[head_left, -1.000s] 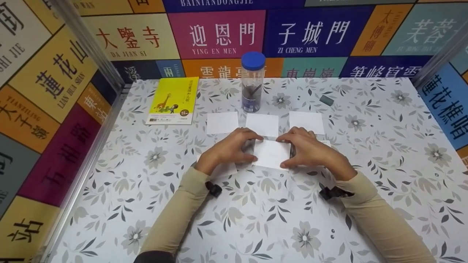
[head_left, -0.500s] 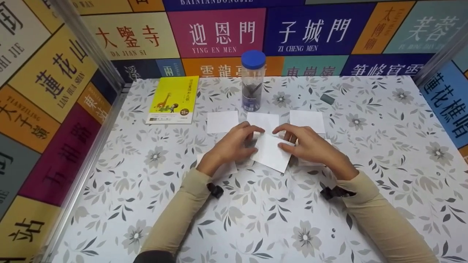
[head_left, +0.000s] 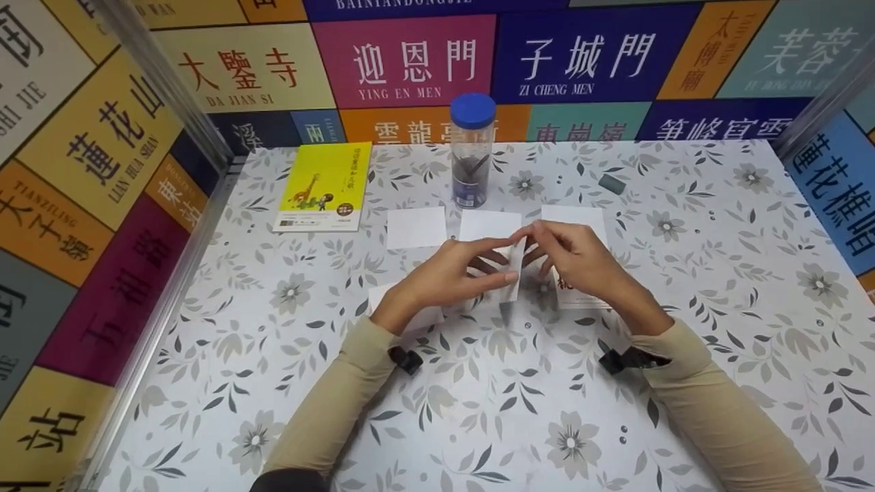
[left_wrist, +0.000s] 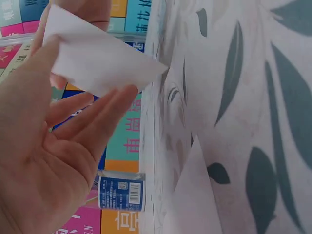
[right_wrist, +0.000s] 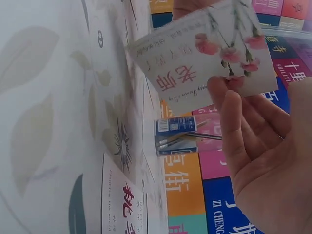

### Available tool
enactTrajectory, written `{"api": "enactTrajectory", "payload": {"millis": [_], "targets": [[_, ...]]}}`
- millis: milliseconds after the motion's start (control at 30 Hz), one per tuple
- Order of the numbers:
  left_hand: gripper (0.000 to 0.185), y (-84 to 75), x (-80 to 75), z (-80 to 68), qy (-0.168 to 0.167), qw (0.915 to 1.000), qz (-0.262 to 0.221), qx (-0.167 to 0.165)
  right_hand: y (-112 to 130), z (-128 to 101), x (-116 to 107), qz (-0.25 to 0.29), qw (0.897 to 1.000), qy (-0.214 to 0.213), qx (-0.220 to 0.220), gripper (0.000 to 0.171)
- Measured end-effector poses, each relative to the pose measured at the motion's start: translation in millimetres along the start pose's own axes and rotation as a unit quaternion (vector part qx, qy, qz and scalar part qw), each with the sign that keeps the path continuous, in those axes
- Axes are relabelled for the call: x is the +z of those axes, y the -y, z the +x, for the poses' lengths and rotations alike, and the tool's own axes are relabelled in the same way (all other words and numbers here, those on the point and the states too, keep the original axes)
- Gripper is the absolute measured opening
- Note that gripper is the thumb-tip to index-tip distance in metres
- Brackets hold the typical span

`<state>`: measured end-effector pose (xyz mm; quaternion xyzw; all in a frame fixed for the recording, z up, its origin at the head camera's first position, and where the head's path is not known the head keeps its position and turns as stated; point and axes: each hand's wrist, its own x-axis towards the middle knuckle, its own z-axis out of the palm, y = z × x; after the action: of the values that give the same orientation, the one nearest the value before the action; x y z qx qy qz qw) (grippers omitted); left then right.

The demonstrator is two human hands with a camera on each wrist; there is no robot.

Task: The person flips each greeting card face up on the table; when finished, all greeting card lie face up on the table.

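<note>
A: What lies on the floral table (head_left: 683, 287)?
B: A yellow book (head_left: 323, 186) at far left, a blue-capped tube (head_left: 472, 152) behind three white cards (head_left: 415, 227).
A: And the hands?
B: The left hand (head_left: 444, 279) and right hand (head_left: 577, 260) each pinch the small card (head_left: 514, 270), held on edge above the table. Its printed face (right_wrist: 209, 58) shows pink flowers, its back (left_wrist: 97, 61) is blank.

The raised card (right_wrist: 209, 63) shows pink flowers and red characters on white, above a white tablecloth (head_left: 478, 410) patterned with grey leaves, near a yellow book (head_left: 322, 186) and blue-capped tube (head_left: 472, 150).
</note>
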<state>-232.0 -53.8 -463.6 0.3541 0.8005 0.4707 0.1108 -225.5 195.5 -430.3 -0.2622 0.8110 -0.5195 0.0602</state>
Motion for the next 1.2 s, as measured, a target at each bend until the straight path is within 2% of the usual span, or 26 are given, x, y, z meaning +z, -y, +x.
{"api": "enactTrajectory", "payload": {"millis": [67, 167, 267, 333, 433, 500, 667, 800, 933, 1033, 1133, 1200], "targets": [[0.054, -2.2, 0.1, 0.0, -0.001, 0.9998, -0.019, -0.005, 3.0, 0.2, 0.4, 0.009, 1.000, 0.009, -0.010, 0.037], [0.039, -1.4, -1.8, -0.6, -0.012, 0.9992, -0.037, 0.004, -4.8, 2.1, 1.2, 0.017, 0.999, 0.010, -0.025, 0.034], [0.030, 3.4, -6.0, -0.7, -0.056, 0.9979, -0.030, 0.017, -17.4, 3.9, -0.8, -0.038, 0.998, -0.015, -0.050, 0.029], [0.041, 7.3, -8.7, -1.0, -0.091, 0.9953, -0.032, 0.013, -17.9, 3.9, -2.7, -0.094, 0.994, -0.028, -0.057, 0.038], [0.051, 10.6, -10.5, -1.8, -0.125, 0.9907, -0.055, -0.004, -18.9, 3.4, -1.9, -0.194, 0.979, -0.025, -0.060, 0.072], [0.051, 12.1, -10.7, -2.2, -0.131, 0.9887, -0.073, -0.014, -20.2, 3.0, 1.4, -0.236, 0.970, -0.006, -0.056, 0.089], [0.050, 16.6, -9.1, -2.9, -0.129, 0.9851, -0.110, -0.030, -23.6, -0.3, 11.0, -0.315, 0.947, 0.021, -0.058, 0.096], [0.049, 20.7, -6.2, -2.4, -0.133, 0.9851, -0.101, -0.041, -24.4, -3.0, 13.9, -0.332, 0.941, 0.032, -0.048, 0.095], [0.047, 22.9, -3.6, -2.1, -0.129, 0.9898, -0.042, -0.044, -26.3, -3.6, 13.4, -0.318, 0.946, 0.049, -0.031, 0.080], [0.044, 24.0, -2.6, -2.3, -0.134, 0.9898, -0.012, -0.048, -28.2, -4.8, 13.0, -0.309, 0.948, 0.073, -0.019, 0.083], [0.041, 25.4, -1.2, -2.8, -0.136, 0.9887, -0.025, -0.058, -29.4, -5.9, 14.0, -0.315, 0.944, 0.093, -0.012, 0.094], [0.042, 25.4, -0.2, -2.8, -0.124, 0.9892, -0.047, -0.064, -29.7, -6.3, 14.7, -0.327, 0.940, 0.101, -0.009, 0.096]]}}
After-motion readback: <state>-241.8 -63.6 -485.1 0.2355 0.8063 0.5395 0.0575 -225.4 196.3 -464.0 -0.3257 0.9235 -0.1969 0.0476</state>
